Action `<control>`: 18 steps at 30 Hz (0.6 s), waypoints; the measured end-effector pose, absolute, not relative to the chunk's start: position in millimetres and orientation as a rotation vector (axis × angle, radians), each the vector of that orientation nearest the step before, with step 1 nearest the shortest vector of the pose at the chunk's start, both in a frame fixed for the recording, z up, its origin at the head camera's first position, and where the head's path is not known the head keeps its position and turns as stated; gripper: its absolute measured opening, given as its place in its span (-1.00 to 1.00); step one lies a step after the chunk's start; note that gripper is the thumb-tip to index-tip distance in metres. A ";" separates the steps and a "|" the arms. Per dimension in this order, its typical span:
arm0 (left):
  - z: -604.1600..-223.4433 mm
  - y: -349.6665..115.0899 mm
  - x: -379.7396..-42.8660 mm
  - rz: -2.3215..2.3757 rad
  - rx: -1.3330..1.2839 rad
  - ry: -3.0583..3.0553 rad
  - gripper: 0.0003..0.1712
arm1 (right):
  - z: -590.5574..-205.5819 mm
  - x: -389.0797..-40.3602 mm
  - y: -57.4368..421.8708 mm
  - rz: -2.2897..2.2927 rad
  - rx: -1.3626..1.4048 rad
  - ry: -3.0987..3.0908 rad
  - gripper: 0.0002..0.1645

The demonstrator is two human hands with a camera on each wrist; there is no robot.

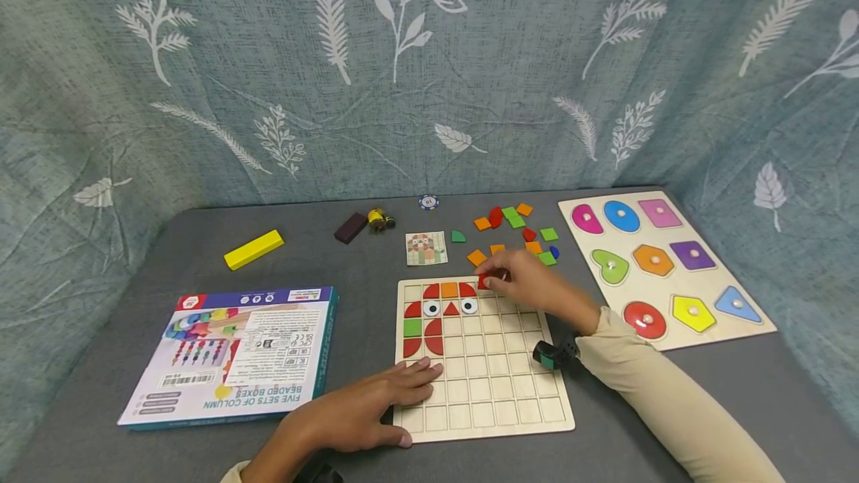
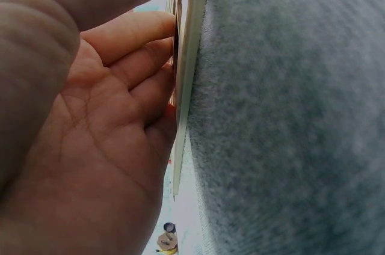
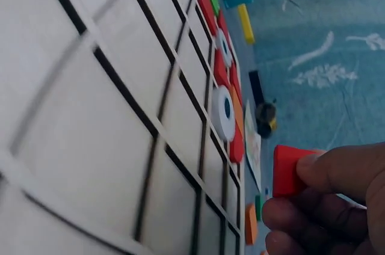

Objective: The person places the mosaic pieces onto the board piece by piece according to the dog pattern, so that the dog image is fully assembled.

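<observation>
A wooden grid board [image 1: 499, 371] lies in front of me, with red, orange and green tiles and two white eye discs [image 1: 469, 306] in its upper left cells. My right hand [image 1: 520, 278] is over the board's far edge and pinches a red tile [image 3: 287, 171] between thumb and fingers. In the right wrist view that tile's flat face shows, just beyond the board's edge. My left hand [image 1: 369, 402] rests on the board's lower left part, fingers extended over it and thumb at the near edge. The left wrist view shows the palm [image 2: 102, 141] beside the board's edge.
Loose tiles [image 1: 514, 218] lie scattered behind the board, near a small pattern card [image 1: 426, 248]. A shape puzzle board [image 1: 642, 289] is at right, a boxed set [image 1: 235, 356] at left. Farther back are a yellow block [image 1: 254, 250], a dark block [image 1: 351, 228] and a poker chip [image 1: 428, 202].
</observation>
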State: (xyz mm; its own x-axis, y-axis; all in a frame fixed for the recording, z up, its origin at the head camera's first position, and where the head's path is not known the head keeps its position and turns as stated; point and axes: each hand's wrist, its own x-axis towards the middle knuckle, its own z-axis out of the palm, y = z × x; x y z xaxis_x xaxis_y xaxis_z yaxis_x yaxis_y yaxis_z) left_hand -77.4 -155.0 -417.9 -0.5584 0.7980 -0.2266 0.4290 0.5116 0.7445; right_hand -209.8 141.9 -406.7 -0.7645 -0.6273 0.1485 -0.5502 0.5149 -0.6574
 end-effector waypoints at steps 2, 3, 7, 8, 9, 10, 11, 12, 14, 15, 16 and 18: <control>-417.7 -154.8 -77.6 0.860 0.998 2.197 -0.25 | -408.7 -207.5 140.3 -1.080 -1.072 2.628 -0.79; -417.6 -154.7 -77.6 0.859 0.997 2.197 -0.25 | -409.5 -206.1 139.4 -1.078 -1.087 2.622 -0.79; -417.5 -154.2 -77.9 0.859 1.001 2.195 -0.25 | -411.5 -198.9 136.5 -1.060 -1.140 2.591 -0.77; -417.6 -154.2 -77.9 0.859 1.000 2.195 -0.25 | -411.1 -196.7 135.4 -1.053 -1.140 2.582 -0.77; -417.6 -154.2 -77.9 0.860 0.997 2.194 -0.25 | -410.6 -194.3 134.1 -1.051 -1.135 2.573 -0.76; -417.7 -154.2 -77.9 0.861 0.994 2.195 -0.25 | -410.2 -192.3 132.8 -1.052 -1.134 2.557 -0.76; -417.8 -154.3 -78.0 0.862 0.991 2.196 -0.24 | -410.1 -190.5 131.3 -1.051 -1.127 2.544 -0.76; -417.8 -154.4 -78.0 0.862 0.988 2.196 -0.24 | -410.2 -189.0 129.8 -1.047 -1.127 2.537 -0.77; -417.9 -154.5 -77.9 0.862 0.980 2.197 -0.24 | -411.0 -186.6 127.3 -1.051 -1.114 2.511 -0.80; -417.9 -154.5 -78.0 0.861 0.979 2.197 -0.24 | -411.4 -185.6 126.3 -1.052 -1.111 2.501 -0.82; -417.9 -154.5 -78.0 0.860 0.980 2.198 -0.24 | -412.4 -184.9 125.8 -1.050 -1.109 2.494 -0.84; -417.7 -154.5 -77.9 0.856 0.978 2.199 -0.24 | -413.5 -183.5 124.9 -1.039 -1.111 2.488 -0.88</control>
State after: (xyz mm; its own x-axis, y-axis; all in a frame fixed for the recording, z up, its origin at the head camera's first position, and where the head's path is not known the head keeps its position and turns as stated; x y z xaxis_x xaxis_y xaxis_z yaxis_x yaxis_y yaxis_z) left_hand -77.9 -154.5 -417.7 -0.5638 0.7896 -0.2420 0.4181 0.5256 0.7409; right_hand -183.5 124.9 -413.5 -0.6882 -0.7214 0.0772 -0.5619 0.4627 -0.6857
